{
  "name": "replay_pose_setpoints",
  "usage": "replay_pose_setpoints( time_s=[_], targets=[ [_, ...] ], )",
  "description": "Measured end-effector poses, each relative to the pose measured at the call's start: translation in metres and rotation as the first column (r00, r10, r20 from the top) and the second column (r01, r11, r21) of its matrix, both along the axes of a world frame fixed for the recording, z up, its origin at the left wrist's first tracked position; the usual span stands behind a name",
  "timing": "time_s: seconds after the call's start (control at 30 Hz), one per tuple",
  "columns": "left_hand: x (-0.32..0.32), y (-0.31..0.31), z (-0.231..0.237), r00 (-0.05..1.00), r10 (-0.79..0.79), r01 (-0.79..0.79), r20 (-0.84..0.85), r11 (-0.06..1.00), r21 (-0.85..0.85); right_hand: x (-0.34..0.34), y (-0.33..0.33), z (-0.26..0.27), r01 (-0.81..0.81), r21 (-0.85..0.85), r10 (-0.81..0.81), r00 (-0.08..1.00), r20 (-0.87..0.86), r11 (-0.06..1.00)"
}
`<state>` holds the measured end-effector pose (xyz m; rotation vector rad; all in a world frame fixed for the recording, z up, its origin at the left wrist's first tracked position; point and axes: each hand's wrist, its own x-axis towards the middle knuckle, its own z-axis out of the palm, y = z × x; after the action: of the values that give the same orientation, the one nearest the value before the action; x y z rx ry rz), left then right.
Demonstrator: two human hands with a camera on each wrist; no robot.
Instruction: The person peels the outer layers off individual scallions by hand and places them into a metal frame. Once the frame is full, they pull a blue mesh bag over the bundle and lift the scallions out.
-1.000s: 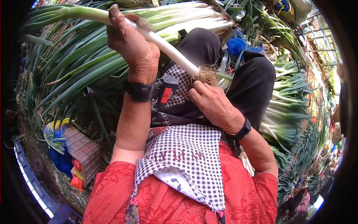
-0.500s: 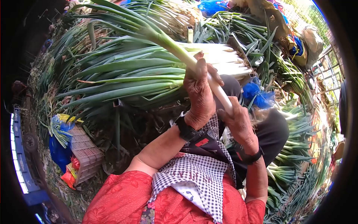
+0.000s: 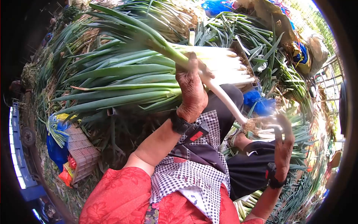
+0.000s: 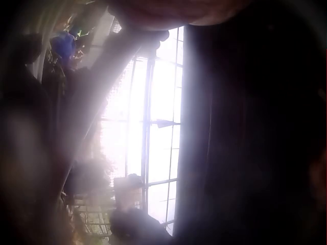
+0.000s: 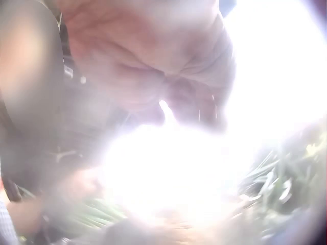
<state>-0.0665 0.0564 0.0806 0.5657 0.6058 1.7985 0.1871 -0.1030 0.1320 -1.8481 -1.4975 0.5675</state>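
Note:
A long green onion (image 3: 227,102) slants across the head view, green leaves at upper left and roots (image 3: 251,126) at lower right. My left hand (image 3: 192,87) grips its pale upper shaft, thumb and fingers round it. Beyond the root end, my right hand (image 3: 284,149) is raised with fingers pointing up, blurred. Pale strands lie between the roots and its fingertips; whether it pinches them is unclear. Behind the left hand lies a big bundle of green onions (image 3: 126,72). In the right wrist view, glare hides the fingertips below the palm (image 5: 148,46).
Past the bundle's root end stands a metal edge (image 3: 244,56), with a blue bag (image 3: 257,101) near it. A plastic crate (image 3: 82,149) sits at lower left. More onions lie at the right (image 3: 298,130) and top (image 3: 167,18). My bent knees are below the held onion.
My right hand has left the onion's shaft and moved right, beyond the roots. The left hand keeps its grip and has shifted slightly left. The right-side knee has tilted lower.

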Motion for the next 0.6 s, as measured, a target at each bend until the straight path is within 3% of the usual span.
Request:
replay_pose_setpoints(
  time_s=[0.07,0.13,0.17,0.2,0.27,0.3,0.4,0.47,0.5,0.53,0.57,0.6],
  targets=[
    [0.015,-0.011,-0.002,0.991,-0.113,0.111,0.075,0.994,0.023,-0.033,0.024,-0.004,-0.208,0.077,0.215,0.972,-0.093,0.975],
    [0.024,-0.027,0.009,0.960,-0.219,0.231,0.174,0.972,-0.052,-0.058,0.044,-0.023,-0.411,-0.066,0.401,0.908,-0.125,0.909],
    [0.022,-0.028,0.008,0.946,-0.265,0.278,0.185,0.959,-0.046,-0.062,0.053,-0.031,-0.427,-0.289,0.395,0.904,-0.164,0.857],
    [0.013,-0.026,0.005,0.932,-0.305,0.318,0.195,0.947,-0.039,-0.063,0.053,-0.037,-0.472,-0.381,0.411,0.881,-0.235,0.795],
    [-0.032,-0.001,-0.004,0.893,-0.394,0.373,0.215,0.918,0.132,-0.058,0.046,-0.044,-0.555,-0.324,0.580,0.814,-0.024,0.766],
    [-0.053,0.000,0.001,0.923,-0.326,0.325,0.206,0.945,0.041,-0.053,0.042,-0.043,-0.549,-0.352,0.573,0.818,-0.042,0.758],
    [-0.075,0.013,0.026,0.990,-0.089,0.105,0.113,0.984,-0.144,-0.036,0.058,-0.042,-0.605,-0.080,0.601,0.750,0.277,0.792],
    [-0.099,0.027,0.034,0.993,0.001,0.017,0.119,0.988,-0.154,-0.022,0.085,-0.032,-0.616,0.000,0.574,0.734,0.363,0.788],
    [-0.122,0.032,0.030,0.979,-0.141,0.149,0.146,0.988,-0.044,-0.016,0.099,-0.029,-0.619,0.017,0.558,0.719,0.414,0.785],
    [-0.135,0.035,0.033,0.980,-0.137,0.146,0.146,0.988,-0.051,-0.015,0.103,-0.029,-0.614,-0.030,0.578,0.724,0.377,0.789],
    [-0.145,0.038,0.042,0.931,-0.340,0.319,0.133,0.934,0.158,-0.014,0.122,-0.021,-0.639,0.012,0.575,0.700,0.424,0.769],
    [-0.146,0.036,0.047,0.894,-0.436,0.397,0.107,0.880,0.261,-0.014,0.148,-0.016,-0.661,0.058,0.564,0.679,0.469,0.748]
  ],
)
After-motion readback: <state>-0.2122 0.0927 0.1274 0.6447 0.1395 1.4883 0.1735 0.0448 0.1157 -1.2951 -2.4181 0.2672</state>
